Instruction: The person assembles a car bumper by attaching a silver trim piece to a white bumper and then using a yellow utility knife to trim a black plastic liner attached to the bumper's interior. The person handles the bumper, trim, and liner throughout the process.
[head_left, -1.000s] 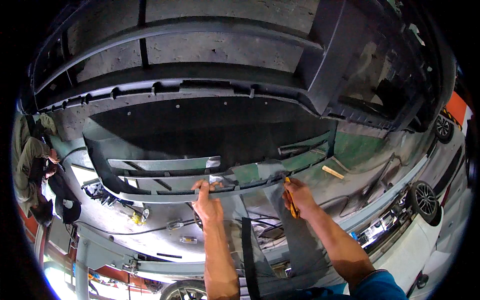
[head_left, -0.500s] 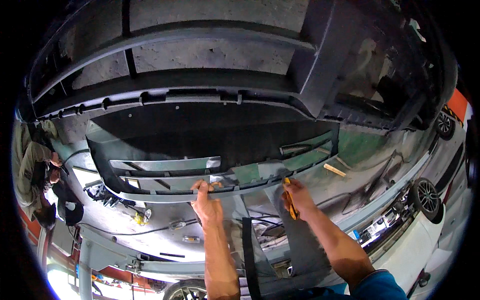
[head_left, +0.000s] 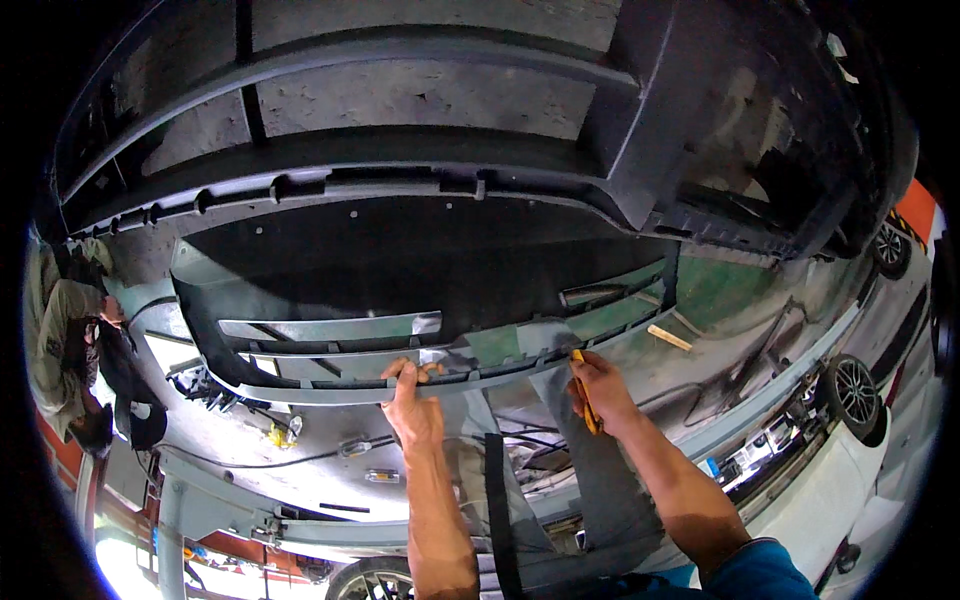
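Note:
A large black plastic panel with long slots [head_left: 400, 262], like a car bumper part, spans the middle of the view. My left hand [head_left: 413, 405] is closed around its near grey edge, thumb on top and fingertips showing beyond the rim. To the right, my right hand [head_left: 606, 392] grips a yellow utility knife [head_left: 592, 412]. The knife's front end points up at the panel's near edge; whether the blade touches it is too small to tell.
Beyond the panel is a big dark bumper-like frame [head_left: 390, 150]. Another person [head_left: 70, 320] crouches at far left. A wooden stick [head_left: 670, 338], a cable [head_left: 270, 465] and clear plastic bits lie on the floor. A white car [head_left: 830, 480] stands right, beside a grey metal beam [head_left: 400, 535].
My right hand and the knife have shifted slightly to the right and up along the panel's edge. My left hand keeps its grip in nearly the same spot.

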